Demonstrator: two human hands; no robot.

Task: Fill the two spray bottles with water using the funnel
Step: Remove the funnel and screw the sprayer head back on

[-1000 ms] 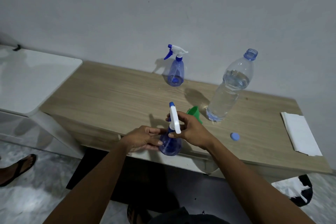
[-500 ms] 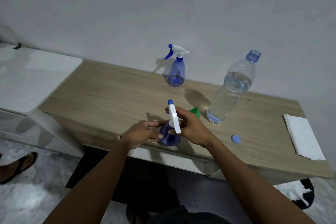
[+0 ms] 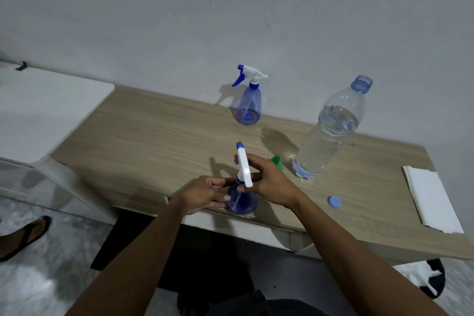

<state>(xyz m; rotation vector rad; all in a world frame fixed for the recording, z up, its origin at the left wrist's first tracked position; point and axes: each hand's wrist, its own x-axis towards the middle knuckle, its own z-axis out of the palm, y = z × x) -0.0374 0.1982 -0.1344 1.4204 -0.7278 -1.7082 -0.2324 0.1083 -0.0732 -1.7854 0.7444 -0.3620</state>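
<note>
A blue spray bottle (image 3: 242,202) stands at the front edge of the wooden table (image 3: 154,141). My left hand (image 3: 204,194) grips its body. My right hand (image 3: 269,179) is closed around its neck under the white trigger head (image 3: 243,165). A second blue spray bottle (image 3: 249,102) with its head on stands at the back by the wall. A green funnel (image 3: 277,161) lies partly hidden behind my right hand. The large water bottle (image 3: 329,133) stands uncapped at the right, mostly full.
A blue bottle cap (image 3: 334,202) lies on the table right of my right wrist. A folded white cloth (image 3: 431,200) rests at the table's right end. A white surface (image 3: 38,110) adjoins the table on the left. A sandalled foot (image 3: 23,236) stands on the floor.
The spray bottle in my hands has shifted slightly forward onto the table edge. My fingers have shifted around its neck. The far bottle, funnel and water bottle have not moved.
</note>
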